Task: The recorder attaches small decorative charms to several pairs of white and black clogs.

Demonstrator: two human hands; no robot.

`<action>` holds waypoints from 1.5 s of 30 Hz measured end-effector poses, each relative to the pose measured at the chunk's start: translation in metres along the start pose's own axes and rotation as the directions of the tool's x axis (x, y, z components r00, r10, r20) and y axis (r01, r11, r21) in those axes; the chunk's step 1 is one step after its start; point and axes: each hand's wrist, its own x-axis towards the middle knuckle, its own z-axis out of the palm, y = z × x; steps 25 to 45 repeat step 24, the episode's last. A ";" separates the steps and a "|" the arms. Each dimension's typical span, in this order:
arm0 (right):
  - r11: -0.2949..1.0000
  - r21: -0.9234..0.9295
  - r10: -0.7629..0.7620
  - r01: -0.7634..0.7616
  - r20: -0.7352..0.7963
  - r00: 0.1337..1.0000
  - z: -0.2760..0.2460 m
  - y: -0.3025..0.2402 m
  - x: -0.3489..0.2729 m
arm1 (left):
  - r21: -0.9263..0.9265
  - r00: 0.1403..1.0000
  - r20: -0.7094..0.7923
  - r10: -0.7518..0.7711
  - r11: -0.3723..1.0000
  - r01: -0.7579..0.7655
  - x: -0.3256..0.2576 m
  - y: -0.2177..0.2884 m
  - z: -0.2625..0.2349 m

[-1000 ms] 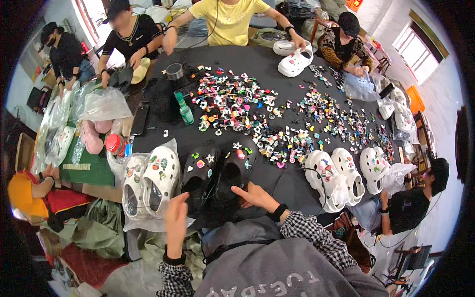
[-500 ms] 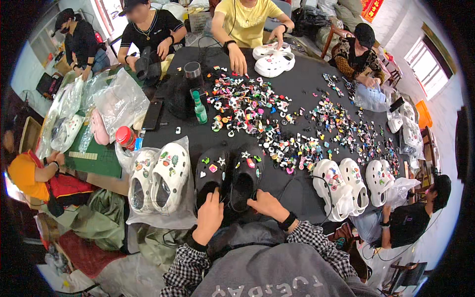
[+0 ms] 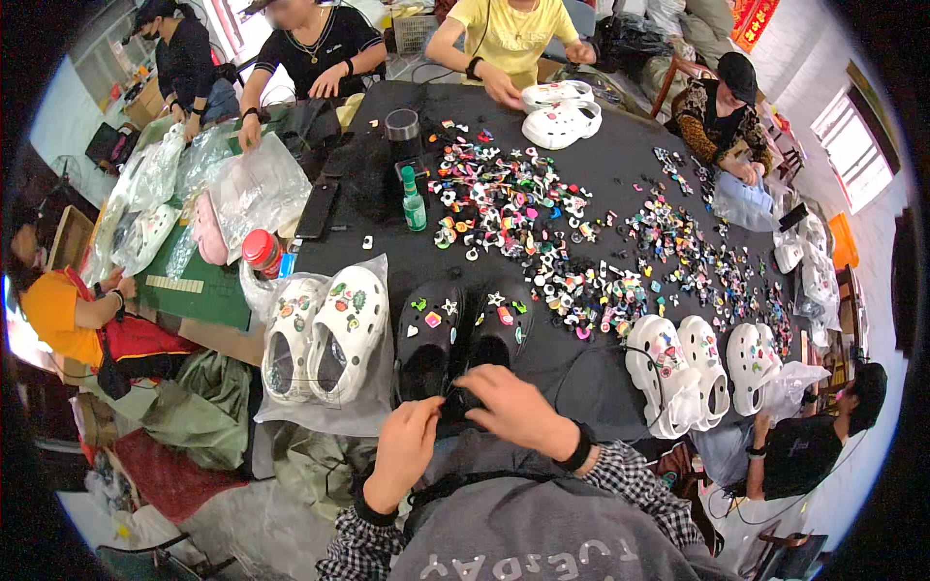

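Two black clogs [image 3: 426,334] stand side by side in front of me, toes pointing away, with colourful charms [image 3: 505,316] on their uppers. At their heel ends my left hand [image 3: 405,447] is closed, its fingertips pressed together; what they hold, if anything, is hidden. My right hand [image 3: 518,412] reaches leftward across the heel of the right clog, fingers stretched out and apart from the thumb. Its fingertips come close to those of my left hand. Just left of the black pair, white clogs [image 3: 347,334] with charms lie on a clear plastic bag [image 3: 383,387].
Many loose charms [image 3: 509,189] cover the middle of the black table [image 3: 387,261]. More white clogs [image 3: 659,373] stand at the right. A green bottle [image 3: 414,201], a dark cup [image 3: 402,131], a phone [image 3: 318,208] and a red-lidded jar [image 3: 260,250] are on the left. Several people sit around.
My right hand has swung left over the clog heels toward my left hand, its fingers stretching out. My left hand has drawn back slightly from the left clog. Across the table, a person's hand moved from the charms to the white clogs.
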 end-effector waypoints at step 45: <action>0.995 -0.043 -0.083 0.089 0.118 0.990 -0.130 -0.112 0.105 | -0.341 0.893 -0.311 -0.324 0.916 0.214 -0.059 -0.006 -0.012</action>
